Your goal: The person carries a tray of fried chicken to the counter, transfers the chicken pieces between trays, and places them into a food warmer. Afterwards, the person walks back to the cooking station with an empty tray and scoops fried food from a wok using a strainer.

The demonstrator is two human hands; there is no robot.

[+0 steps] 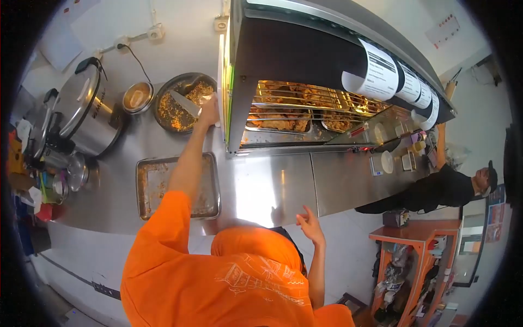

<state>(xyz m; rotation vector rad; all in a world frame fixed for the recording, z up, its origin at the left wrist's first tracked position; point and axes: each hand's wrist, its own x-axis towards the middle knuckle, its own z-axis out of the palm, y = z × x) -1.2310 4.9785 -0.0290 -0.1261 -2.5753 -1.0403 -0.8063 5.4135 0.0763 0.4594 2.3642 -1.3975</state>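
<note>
Stands at a steel counter (283, 191), with a large pot (90, 111) at left and a small pot (138, 98) beside it; extends the left forearm (189, 161) over a tray (148, 188), brown-smeared and flat on the counter; beyond the tray, in a pan (188, 80) of golden crumbs (171, 111), holds a flat blade (184, 102) by one end in the left hand (209, 111), with fingers curled around it and partly hidden; just right of the pan, has a warmer (305, 52) with fried food (280, 121) inside under yellow light; before the counter's edge, raises the right hand (311, 225) with nothing in it, with the index finger straight and the others loosely bent; farther right, has printed slips (378, 73) along the warmer's upper front, an orange shelf (406, 231) below, and a co-worker (457, 188) in black with one arm stretched out
</note>
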